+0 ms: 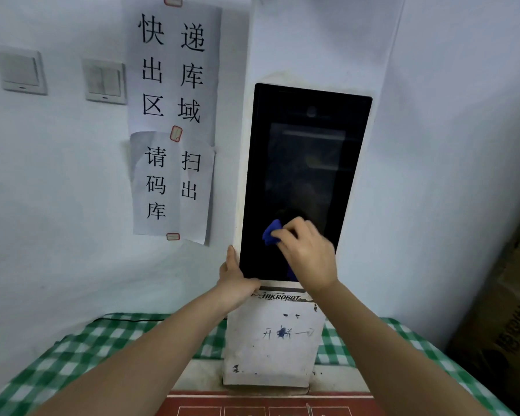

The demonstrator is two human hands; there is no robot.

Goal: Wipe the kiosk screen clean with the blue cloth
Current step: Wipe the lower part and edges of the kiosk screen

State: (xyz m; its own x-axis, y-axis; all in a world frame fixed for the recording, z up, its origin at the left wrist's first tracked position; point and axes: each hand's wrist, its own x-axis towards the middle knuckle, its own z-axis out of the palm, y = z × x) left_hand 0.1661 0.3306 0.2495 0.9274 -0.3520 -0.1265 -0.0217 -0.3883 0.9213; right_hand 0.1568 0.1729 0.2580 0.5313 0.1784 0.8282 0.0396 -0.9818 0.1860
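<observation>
Right hand (308, 253), blue cloth (271, 232) on kiosk screen (305, 175)

Both forearms are bare to the frame's edge, with no sleeves, and each hand (308, 253) is ungloved.

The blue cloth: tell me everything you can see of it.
The blue cloth is a small, deep blue piece of soft-looking fabric, bunched into a wad. The right hand grips it and presses it against the lower left part of the dark kiosk screen. Most of it is hidden under the fingers; a crumpled lump sticks out to their left, and a second bit shows below the hand near the screen's bottom edge. Its edges look blurred. Its full size and any pattern cannot be told.
</observation>
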